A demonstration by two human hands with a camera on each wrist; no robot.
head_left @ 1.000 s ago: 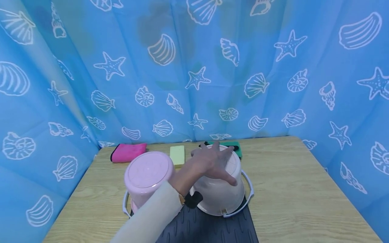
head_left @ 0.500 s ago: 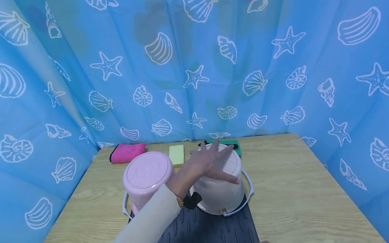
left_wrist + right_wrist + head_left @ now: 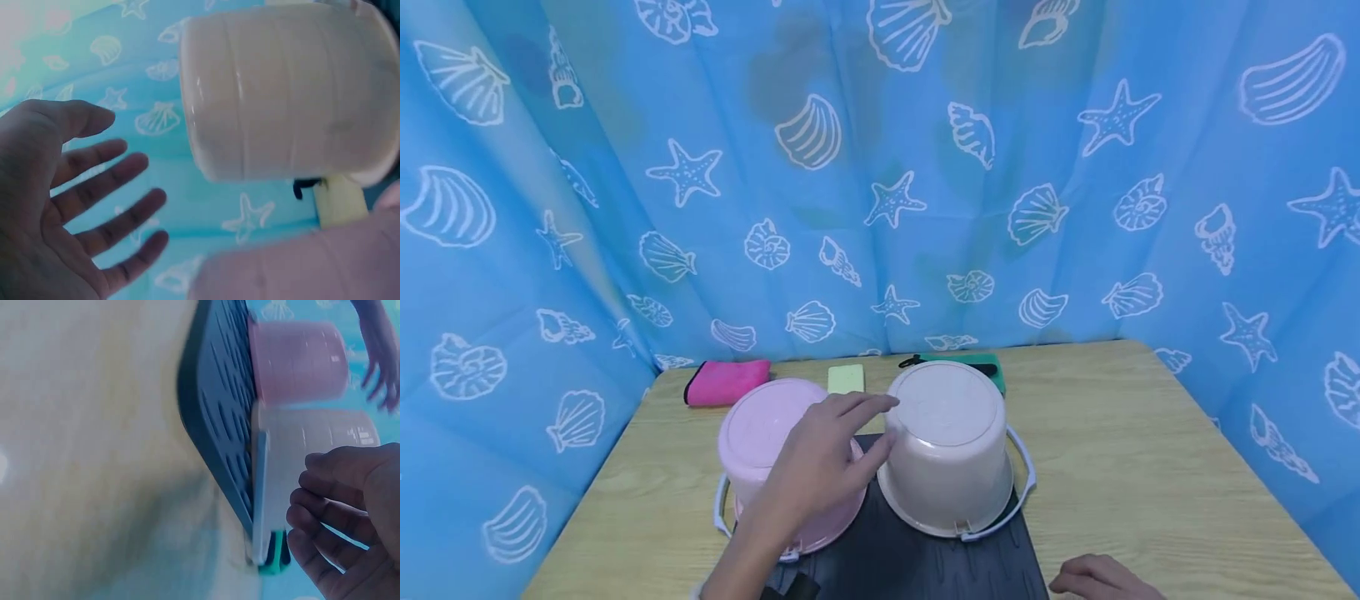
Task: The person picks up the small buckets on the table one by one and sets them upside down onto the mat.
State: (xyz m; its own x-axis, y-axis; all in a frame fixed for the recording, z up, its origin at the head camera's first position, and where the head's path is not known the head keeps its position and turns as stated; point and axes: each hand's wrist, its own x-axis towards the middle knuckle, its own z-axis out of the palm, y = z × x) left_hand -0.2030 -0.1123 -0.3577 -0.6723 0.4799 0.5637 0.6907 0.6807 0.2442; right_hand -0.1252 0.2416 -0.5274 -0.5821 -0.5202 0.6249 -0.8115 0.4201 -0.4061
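Observation:
Two buckets stand upside down side by side on a black ribbed mat [image 3: 917, 560]: a pink one [image 3: 756, 429] on the left and a cream one [image 3: 951, 407] on the right, white handles lowered. My left hand [image 3: 823, 458] hovers over the pink bucket's right side, hiding part of it, its fingers extended toward the cream bucket. The left wrist view shows that hand [image 3: 69, 200] spread, with nothing in it and a gap to the cream bucket [image 3: 287, 94]. Low at the right, beyond the mat's edge, is my right hand [image 3: 1101, 577], empty, its fingers loosely bent [image 3: 340, 515].
Behind the buckets lie a folded pink cloth [image 3: 727, 383], a pale yellow sponge [image 3: 846, 379] and a green item [image 3: 992, 363] with a black part, mostly hidden by the cream bucket. A blue shell-print curtain [image 3: 880, 208] encloses the wooden table [image 3: 1135, 467].
My left hand has come off the base of the cream bucket and drawn back to the left, over the pink one. My right hand has come into the head view at the lower right.

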